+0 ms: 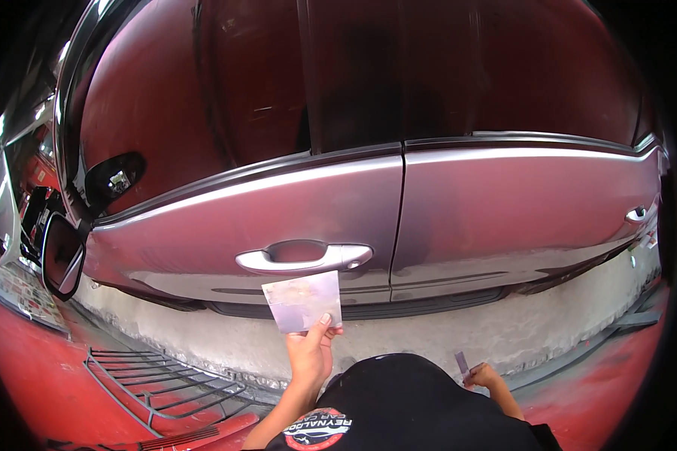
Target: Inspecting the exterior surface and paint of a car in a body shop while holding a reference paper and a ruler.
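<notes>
My left hand (313, 352) is closed on a flat, pale lilac square plate (304, 301) with beige smears on it, the thumb pressing on its lower edge. The plate is held up in front of the silver front door handle (293, 258) of a car and appears apart from it. Lower down at my right side, my right hand (485, 375) grips a small, narrow purplish-grey strip (462, 362) that points upward; its exact kind is too small to tell. Across the view stretches the car's silver front door (203, 225), with red reflections on its paint.
A rear door (504, 203) with its own handle (636, 215) lies to the right. The wing mirror (63, 257) juts out at left. A dark metal rack (165, 385) rests on the red floor at lower left. Beneath the car runs grey concrete (421, 334).
</notes>
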Available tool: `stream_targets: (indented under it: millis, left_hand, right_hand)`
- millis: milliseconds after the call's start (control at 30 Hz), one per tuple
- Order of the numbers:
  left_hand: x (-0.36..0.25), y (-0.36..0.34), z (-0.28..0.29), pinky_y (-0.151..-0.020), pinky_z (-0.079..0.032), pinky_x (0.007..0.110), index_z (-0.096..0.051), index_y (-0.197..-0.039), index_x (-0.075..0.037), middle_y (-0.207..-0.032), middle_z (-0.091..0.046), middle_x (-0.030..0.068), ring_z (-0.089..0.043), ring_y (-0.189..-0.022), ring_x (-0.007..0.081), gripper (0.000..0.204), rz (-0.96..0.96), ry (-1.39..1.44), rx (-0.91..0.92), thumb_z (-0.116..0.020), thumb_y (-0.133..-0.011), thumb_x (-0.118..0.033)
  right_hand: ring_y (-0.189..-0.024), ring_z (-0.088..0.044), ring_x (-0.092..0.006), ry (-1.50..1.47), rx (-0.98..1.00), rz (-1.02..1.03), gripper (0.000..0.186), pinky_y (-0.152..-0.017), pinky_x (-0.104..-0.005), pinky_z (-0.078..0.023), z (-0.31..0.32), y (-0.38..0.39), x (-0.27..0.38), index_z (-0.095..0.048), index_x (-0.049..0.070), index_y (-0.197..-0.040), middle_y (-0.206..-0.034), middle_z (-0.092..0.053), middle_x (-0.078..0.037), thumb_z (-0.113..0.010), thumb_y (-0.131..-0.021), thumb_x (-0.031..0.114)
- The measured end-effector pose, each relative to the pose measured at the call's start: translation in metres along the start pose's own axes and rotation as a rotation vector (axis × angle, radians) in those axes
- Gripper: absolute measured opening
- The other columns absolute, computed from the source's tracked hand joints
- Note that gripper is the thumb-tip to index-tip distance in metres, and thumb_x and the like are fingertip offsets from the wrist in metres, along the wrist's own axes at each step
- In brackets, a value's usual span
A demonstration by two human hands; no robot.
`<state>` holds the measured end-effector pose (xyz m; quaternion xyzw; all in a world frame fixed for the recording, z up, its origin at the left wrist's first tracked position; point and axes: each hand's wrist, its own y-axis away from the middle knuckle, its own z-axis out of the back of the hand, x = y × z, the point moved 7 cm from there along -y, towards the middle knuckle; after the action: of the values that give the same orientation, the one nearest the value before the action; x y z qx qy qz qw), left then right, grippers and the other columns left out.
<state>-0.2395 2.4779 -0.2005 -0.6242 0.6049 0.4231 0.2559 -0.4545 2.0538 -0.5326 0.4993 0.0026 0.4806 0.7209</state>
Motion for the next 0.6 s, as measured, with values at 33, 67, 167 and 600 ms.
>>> stream_targets:
  millis: [33,67,167,600]
  left_hand:
    - [-0.001,-0.001,0.001,-0.063,-0.049,0.032,-0.051,-0.108,-0.006,-0.091,-0.059,0.0056,-0.059,-0.076,0.0175,0.032,-0.004,0.021,-0.005,-0.063,-0.079,-0.004]
    - [-0.003,-0.001,0.002,-0.063,-0.048,0.031,-0.051,-0.107,-0.006,-0.09,-0.059,0.005,-0.058,-0.074,0.0171,0.031,-0.008,0.043,-0.011,-0.063,-0.079,-0.005]
    - [-0.012,-0.003,0.004,-0.061,-0.045,0.029,-0.05,-0.107,-0.007,-0.089,-0.057,0.0038,-0.056,-0.073,0.0156,0.031,-0.037,0.022,-0.032,-0.063,-0.079,-0.007]
    - [-0.063,-0.008,0.07,-0.06,-0.041,0.027,-0.052,-0.104,-0.01,-0.091,-0.057,0.0004,-0.052,-0.074,0.0111,0.027,-0.287,-0.036,-0.21,-0.061,-0.08,-0.005]
  right_hand:
    - [-0.058,-0.059,-0.0156,-0.005,-0.001,0.004,0.025,-0.058,-0.0292,-0.047,0.0,0.0,0.002,-0.067,0.006,-0.065,-0.061,-0.062,-0.008,-0.08,-0.056,0.025]
    - [-0.058,-0.059,-0.0157,0.032,-0.009,0.031,0.024,-0.059,-0.0294,-0.047,0.001,0.002,0.005,-0.068,0.007,-0.066,-0.062,-0.063,-0.008,-0.08,-0.056,0.025]
    - [-0.06,-0.06,-0.0157,0.029,-0.024,0.078,0.023,-0.059,-0.0297,-0.047,0.004,0.007,0.013,-0.068,0.007,-0.066,-0.063,-0.063,-0.008,-0.08,-0.057,0.024]
    - [-0.054,-0.055,-0.0089,-0.04,0.0,0.002,0.022,-0.054,-0.0284,-0.046,-0.002,0.005,0.008,-0.065,0.006,-0.058,-0.058,-0.062,-0.003,-0.079,-0.061,0.023]
